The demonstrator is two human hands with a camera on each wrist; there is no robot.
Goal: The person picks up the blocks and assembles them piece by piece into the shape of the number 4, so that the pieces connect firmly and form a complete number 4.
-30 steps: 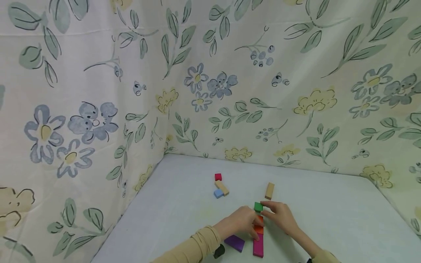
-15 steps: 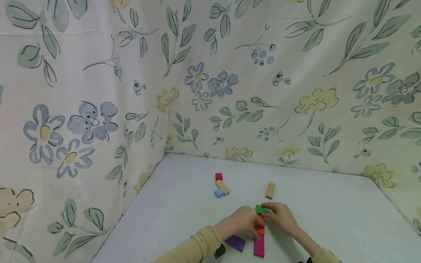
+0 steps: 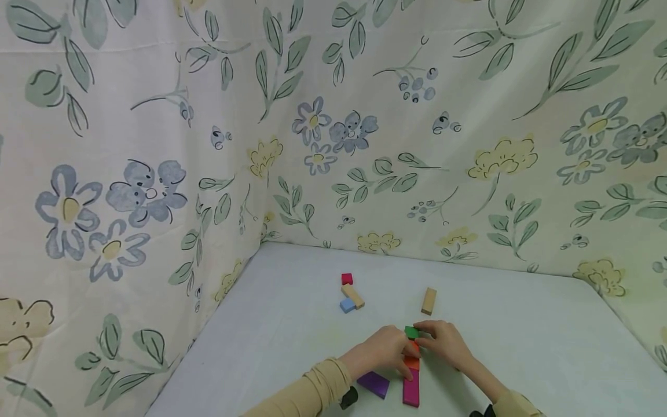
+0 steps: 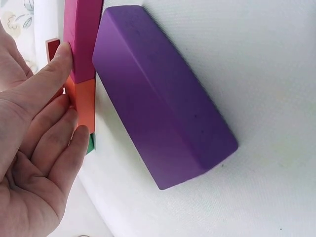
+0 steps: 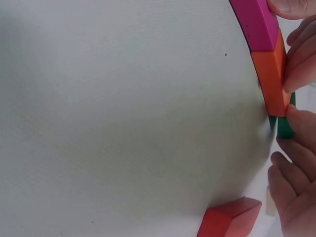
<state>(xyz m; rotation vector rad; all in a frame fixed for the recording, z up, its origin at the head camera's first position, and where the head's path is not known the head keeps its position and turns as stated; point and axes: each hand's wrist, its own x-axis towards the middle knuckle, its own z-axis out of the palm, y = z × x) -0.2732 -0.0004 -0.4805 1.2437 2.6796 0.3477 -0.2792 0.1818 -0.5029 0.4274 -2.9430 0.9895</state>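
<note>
In the head view, a magenta block (image 3: 411, 391), an orange block (image 3: 411, 363) and a green block (image 3: 411, 332) lie in one line, end to end. My left hand (image 3: 383, 350) reaches over this row from the left. Its thumb rests on the magenta block and its curled fingers hold the orange block, partly covering it. From the right, my right hand (image 3: 446, 346) pinches the small green block at the far end, close against the orange one. A purple block (image 4: 158, 98) lies just left of the row, angled away from it and touched by neither hand.
Farther back are a small red block (image 3: 347, 279), a wooden block (image 3: 353, 296) and a light blue block (image 3: 347, 305) grouped together. Another wooden block (image 3: 429, 301) lies beyond my right hand. A red block (image 5: 229, 217) shows in the right wrist view. Floral cloth (image 3: 380, 191) hangs behind.
The green block has shifted slightly toward the orange block, with my right hand on it. My left hand stays in place over the row.
</note>
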